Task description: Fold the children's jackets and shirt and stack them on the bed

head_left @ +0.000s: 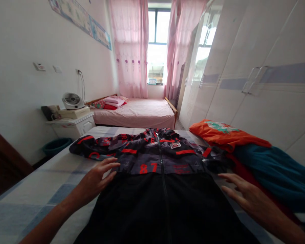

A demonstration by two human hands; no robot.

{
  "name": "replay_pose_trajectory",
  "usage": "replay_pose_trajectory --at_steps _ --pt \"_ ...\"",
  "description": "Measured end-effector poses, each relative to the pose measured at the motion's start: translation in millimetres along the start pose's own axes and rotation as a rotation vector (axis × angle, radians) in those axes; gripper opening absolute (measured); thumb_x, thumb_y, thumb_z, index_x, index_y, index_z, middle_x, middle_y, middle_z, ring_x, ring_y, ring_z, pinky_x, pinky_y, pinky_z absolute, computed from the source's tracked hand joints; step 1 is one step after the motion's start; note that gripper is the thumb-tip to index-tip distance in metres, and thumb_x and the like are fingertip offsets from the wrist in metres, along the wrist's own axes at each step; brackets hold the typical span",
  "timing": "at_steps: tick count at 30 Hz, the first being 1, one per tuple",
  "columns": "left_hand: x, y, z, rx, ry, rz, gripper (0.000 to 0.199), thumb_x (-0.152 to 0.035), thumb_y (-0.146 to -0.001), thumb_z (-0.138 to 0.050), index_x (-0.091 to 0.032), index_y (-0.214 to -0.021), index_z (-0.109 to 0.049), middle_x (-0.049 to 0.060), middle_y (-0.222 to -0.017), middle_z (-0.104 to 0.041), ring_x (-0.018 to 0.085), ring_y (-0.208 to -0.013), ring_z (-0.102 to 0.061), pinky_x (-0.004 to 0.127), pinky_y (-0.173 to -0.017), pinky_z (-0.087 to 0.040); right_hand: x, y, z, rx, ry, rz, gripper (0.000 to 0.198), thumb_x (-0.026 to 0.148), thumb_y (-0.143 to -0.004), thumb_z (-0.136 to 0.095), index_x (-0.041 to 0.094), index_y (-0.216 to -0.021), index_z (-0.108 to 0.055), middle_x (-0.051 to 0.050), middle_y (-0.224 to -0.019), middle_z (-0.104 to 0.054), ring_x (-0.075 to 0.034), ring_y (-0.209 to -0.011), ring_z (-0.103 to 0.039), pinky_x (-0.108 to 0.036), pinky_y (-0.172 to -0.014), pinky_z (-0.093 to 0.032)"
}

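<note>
Jacket [152,189], one, long-sleeved, with a dark patterned upper part bearing red lettering and a plain black lower part; laid out flat, front up, on a bed [53,196] with a pale checked cover, collar at the far end, hem towards the wearer of the camera. Front zip [162,162] appears done up along the visible length; small badge [175,145] on the chest; sleeves spread out to either side. Left hand [101,173]: fingers loosely parted, thumb apart, gripping nothing, at the jacket's left edge; contact cannot be told. Right hand [240,189]: fingers likewise parted and without a hold, just beside the opposite edge. Handling, by judgement: light, soft and limp, the shell perhaps a little slippery; not fragile, the zip line probably the stiffest part. Best holds: side seams where the two fabrics meet, shoulders, or hem corners, both sides together so that the cloth stays level. Adjacent, on the right: orange garment [226,134] and teal garment [277,173], heaped near one sleeve.
</note>
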State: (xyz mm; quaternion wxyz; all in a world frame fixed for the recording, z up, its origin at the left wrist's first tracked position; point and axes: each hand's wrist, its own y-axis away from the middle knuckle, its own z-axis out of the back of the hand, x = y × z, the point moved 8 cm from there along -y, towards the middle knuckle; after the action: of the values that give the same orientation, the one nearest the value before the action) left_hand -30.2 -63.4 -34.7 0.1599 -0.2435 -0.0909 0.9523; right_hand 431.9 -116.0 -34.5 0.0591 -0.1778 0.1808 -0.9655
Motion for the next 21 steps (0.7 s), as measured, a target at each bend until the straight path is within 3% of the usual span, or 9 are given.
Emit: replay_pose_trajectory --at_steps 3,5,9,13,16,18,21 --pt "-21 -23 -20 -0.035 -0.15 -0.157 0.042 -0.038 -0.088 -0.045 -0.024 -0.126 -0.055 0.008 -0.143 -0.042 0.025 -0.13 -0.039 0.041 -0.109 -0.031 46 -39 -17 0.127 -0.066 0.122 0.04 0.042 -0.085 -0.046 0.026 -0.12 -0.056 -0.006 -0.128 -0.056 -0.023 -0.116 -0.054 -0.039 -0.1 -0.042" --pt "-23 -33 -36 -0.047 -0.241 -0.184 0.047 -0.037 -0.088 -0.047 -0.026 -0.134 -0.046 0.007 -0.149 -0.032 0.026 -0.136 -0.028 0.045 -0.11 -0.027 81 -60 -28 0.17 -0.078 0.167 0.043 0.038 -0.085 -0.047 0.024 -0.125 -0.052 -0.007 -0.135 -0.05 -0.023 -0.123 -0.048 -0.041 -0.105 -0.036" --pt "0 -47 -71 0.086 -0.343 -0.049 0.054 -0.045 -0.088 -0.045 -0.027 -0.138 -0.039 0.009 -0.15 -0.027 0.029 -0.138 -0.021 0.053 -0.108 -0.023 144 -92 -66 0.257 -0.106 0.256 0.051 0.035 -0.084 -0.049 0.02 -0.133 -0.046 -0.01 -0.143 -0.041 -0.023 -0.131 -0.037 -0.042 -0.107 -0.031" --pt "21 -46 -85 0.229 -0.264 -0.007 0.054 -0.052 -0.088 -0.04 -0.026 -0.135 -0.045 0.007 -0.147 -0.035 0.027 -0.137 -0.027 0.049 -0.108 -0.027 163 -102 -126 0.285 -0.086 0.247 0.054 0.04 -0.086 -0.046 0.021 -0.136 -0.043 -0.009 -0.147 -0.034 -0.024 -0.136 -0.027 -0.043 -0.109 -0.027" --pt "41 -48 -65 0.138 -0.172 -0.007 0.044 -0.046 -0.09 -0.036 -0.026 -0.123 -0.058 0.003 -0.139 -0.048 0.02 -0.127 -0.044 0.035 -0.106 -0.035 156 -95 -170 0.322 -0.039 0.24 0.052 0.046 -0.088 -0.041 0.024 -0.135 -0.045 -0.006 -0.147 -0.035 -0.025 -0.137 -0.025 -0.044 -0.11 -0.024" --pt "68 -53 -34 -0.056 -0.2 0.08 0.042 -0.039 -0.09 -0.034 -0.022 -0.116 -0.061 0.005 -0.134 -0.051 0.02 -0.121 -0.049 0.032 -0.104 -0.038 150 -91 -186 0.324 -0.019 0.248 0.051 0.049 -0.09 -0.037 0.026 -0.134 -0.047 -0.004 -0.146 -0.036 -0.024 -0.137 -0.026 -0.044 -0.11 -0.022" --pt "119 -54 19 -0.378 -0.333 0.336 0.048 -0.039 -0.084 -0.038 -0.011 -0.12 -0.055 0.016 -0.139 -0.041 0.03 -0.128 -0.04 0.041 -0.105 -0.034 145 -89 -192 0.3 -0.014 0.264 0.05 0.05 -0.09 -0.036 0.027 -0.133 -0.047 -0.002 -0.146 -0.036 -0.023 -0.136 -0.027 -0.043 -0.111 -0.023"
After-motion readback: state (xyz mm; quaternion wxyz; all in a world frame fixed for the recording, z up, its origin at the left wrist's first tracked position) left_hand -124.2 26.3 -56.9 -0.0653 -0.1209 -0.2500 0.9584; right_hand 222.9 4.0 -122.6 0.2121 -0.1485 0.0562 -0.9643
